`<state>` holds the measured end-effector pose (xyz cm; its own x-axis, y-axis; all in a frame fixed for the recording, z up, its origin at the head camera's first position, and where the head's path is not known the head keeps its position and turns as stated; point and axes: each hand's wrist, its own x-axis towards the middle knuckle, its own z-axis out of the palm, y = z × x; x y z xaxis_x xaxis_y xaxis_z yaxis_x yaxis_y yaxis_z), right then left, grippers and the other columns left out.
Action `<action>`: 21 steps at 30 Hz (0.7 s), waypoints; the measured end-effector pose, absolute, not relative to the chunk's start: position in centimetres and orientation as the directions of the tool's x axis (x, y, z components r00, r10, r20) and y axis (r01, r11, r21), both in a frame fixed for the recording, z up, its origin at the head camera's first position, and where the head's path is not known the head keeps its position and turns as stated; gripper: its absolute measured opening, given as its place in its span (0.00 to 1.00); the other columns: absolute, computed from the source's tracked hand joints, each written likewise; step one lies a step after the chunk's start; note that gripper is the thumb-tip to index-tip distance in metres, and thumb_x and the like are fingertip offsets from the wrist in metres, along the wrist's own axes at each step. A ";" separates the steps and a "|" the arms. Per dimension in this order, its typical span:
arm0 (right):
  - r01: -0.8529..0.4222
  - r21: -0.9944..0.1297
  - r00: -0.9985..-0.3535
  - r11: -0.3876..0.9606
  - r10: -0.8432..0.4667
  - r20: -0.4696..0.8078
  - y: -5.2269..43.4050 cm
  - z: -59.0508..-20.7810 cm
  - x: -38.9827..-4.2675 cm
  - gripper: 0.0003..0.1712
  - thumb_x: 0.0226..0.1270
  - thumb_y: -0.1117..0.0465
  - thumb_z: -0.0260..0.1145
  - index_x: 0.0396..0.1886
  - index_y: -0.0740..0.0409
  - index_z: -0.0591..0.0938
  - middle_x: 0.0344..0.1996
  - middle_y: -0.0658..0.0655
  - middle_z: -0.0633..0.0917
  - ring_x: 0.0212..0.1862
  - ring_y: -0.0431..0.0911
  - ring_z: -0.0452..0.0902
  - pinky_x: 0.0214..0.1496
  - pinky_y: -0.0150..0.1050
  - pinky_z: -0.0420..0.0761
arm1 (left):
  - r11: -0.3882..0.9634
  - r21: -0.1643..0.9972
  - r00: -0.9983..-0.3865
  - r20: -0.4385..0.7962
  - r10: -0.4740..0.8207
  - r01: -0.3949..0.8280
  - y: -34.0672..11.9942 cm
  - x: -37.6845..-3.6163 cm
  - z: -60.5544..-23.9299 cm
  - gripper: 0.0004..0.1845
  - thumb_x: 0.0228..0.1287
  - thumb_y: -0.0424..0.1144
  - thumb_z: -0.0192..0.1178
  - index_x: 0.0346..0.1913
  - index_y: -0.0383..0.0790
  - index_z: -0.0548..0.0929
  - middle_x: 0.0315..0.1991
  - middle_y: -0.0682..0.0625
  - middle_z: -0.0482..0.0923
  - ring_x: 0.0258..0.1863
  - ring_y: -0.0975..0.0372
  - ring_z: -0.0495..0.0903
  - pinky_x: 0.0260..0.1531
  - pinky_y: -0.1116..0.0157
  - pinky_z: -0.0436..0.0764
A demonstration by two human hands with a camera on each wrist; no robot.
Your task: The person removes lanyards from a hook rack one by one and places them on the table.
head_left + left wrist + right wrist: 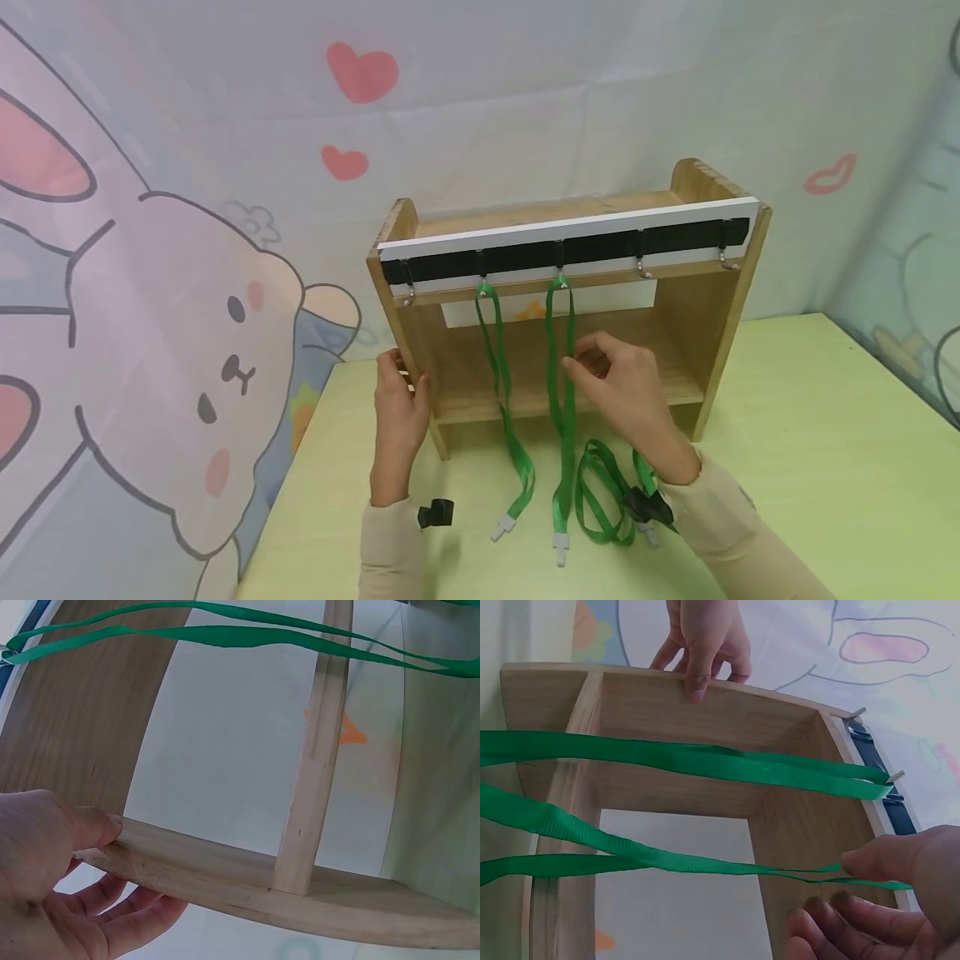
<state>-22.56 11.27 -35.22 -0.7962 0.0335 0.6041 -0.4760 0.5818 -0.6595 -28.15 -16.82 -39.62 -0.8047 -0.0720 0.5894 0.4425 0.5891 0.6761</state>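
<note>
Two green lanyards hang from metal hooks on the front of a wooden shelf [678, 367]: a left lanyard [501, 375] and a middle lanyard [564, 433]. Each has a pale plastic clip at its lower end. My right hand [626, 379] is beside the middle lanyard, its thumb tip at the strap. In the right wrist view, a gap shows between that thumb [874, 859] and the bent fingers [847, 922]. With my left hand [397, 408] I grip the shelf's left side panel [202, 859], thumb on the inner side and fingers outside.
More green lanyard [588, 492] lies looped on the yellow-green table [795, 467], partly behind my right wrist. Bare hooks [642, 268] remain at both ends of the black strip [600, 248]. A printed cloth [525, 125] stands behind the shelf.
</note>
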 end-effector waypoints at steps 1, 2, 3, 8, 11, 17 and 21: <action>-0.474 -0.659 -0.798 0.584 0.030 0.601 11.2 -35.2 -22.6 0.05 0.64 0.67 0.72 0.36 0.65 0.86 0.26 0.54 0.85 0.28 0.46 0.80 0.33 0.38 0.80 | 0.589 0.677 -0.805 0.589 -0.073 0.442 -16.8 -28.1 -39.6 0.21 0.69 0.24 0.59 0.59 0.28 0.63 0.49 0.30 0.73 0.41 0.45 0.77 0.38 0.50 0.83; -0.473 -0.657 -0.800 0.587 0.026 0.600 11.1 -35.2 -22.6 0.05 0.64 0.67 0.72 0.35 0.65 0.86 0.25 0.54 0.85 0.27 0.45 0.79 0.32 0.38 0.79 | 0.588 0.678 -0.806 0.588 -0.074 0.441 -16.8 -28.1 -39.5 0.21 0.69 0.23 0.59 0.59 0.28 0.63 0.49 0.30 0.73 0.41 0.45 0.77 0.38 0.50 0.83; -0.472 -0.654 -0.800 0.592 0.025 0.600 11.1 -35.1 -22.7 0.04 0.64 0.67 0.72 0.34 0.65 0.86 0.25 0.54 0.85 0.27 0.45 0.79 0.32 0.38 0.79 | 0.587 0.679 -0.806 0.588 -0.074 0.441 -16.8 -28.1 -39.5 0.21 0.69 0.23 0.59 0.59 0.28 0.63 0.49 0.30 0.73 0.41 0.45 0.77 0.38 0.50 0.83; -0.486 -0.624 -0.777 0.612 0.025 0.629 10.9 -34.9 -23.4 0.03 0.65 0.68 0.70 0.32 0.65 0.86 0.24 0.55 0.86 0.25 0.46 0.80 0.30 0.40 0.79 | 0.592 0.670 -0.800 0.596 -0.070 0.447 -16.9 -28.2 -39.3 0.21 0.70 0.24 0.59 0.59 0.28 0.63 0.49 0.31 0.72 0.41 0.45 0.77 0.38 0.50 0.83; -0.489 -0.613 -0.766 0.621 0.031 0.642 10.8 -34.9 -24.0 0.03 0.65 0.69 0.69 0.32 0.66 0.86 0.24 0.56 0.86 0.25 0.48 0.81 0.30 0.42 0.80 | 0.598 0.662 -0.795 0.603 -0.066 0.452 -17.0 -28.3 -39.3 0.20 0.70 0.24 0.59 0.59 0.28 0.63 0.49 0.31 0.72 0.41 0.45 0.77 0.38 0.51 0.83; -0.494 -0.624 -0.763 0.606 0.042 0.644 10.5 -35.2 -24.3 0.03 0.65 0.70 0.68 0.33 0.66 0.87 0.25 0.58 0.87 0.25 0.49 0.83 0.31 0.44 0.82 | 0.593 0.662 -0.795 0.604 -0.060 0.458 -17.0 -28.4 -39.5 0.20 0.70 0.24 0.58 0.59 0.28 0.64 0.48 0.31 0.72 0.40 0.45 0.78 0.37 0.51 0.84; -0.508 -0.627 -0.756 0.590 0.043 0.654 10.2 -35.4 -24.1 0.03 0.65 0.70 0.69 0.31 0.66 0.87 0.26 0.58 0.87 0.26 0.50 0.84 0.32 0.46 0.83 | 0.593 0.667 -0.801 0.595 -0.059 0.452 -17.0 -28.4 -39.8 0.20 0.70 0.24 0.58 0.59 0.28 0.64 0.49 0.32 0.72 0.40 0.46 0.78 0.38 0.51 0.84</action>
<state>-24.13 10.19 -35.44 -0.7557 0.0432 0.6535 -0.5084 0.5903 -0.6270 -28.39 -16.98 -39.77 -0.8012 -0.0594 0.5955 0.4515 0.5930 0.6667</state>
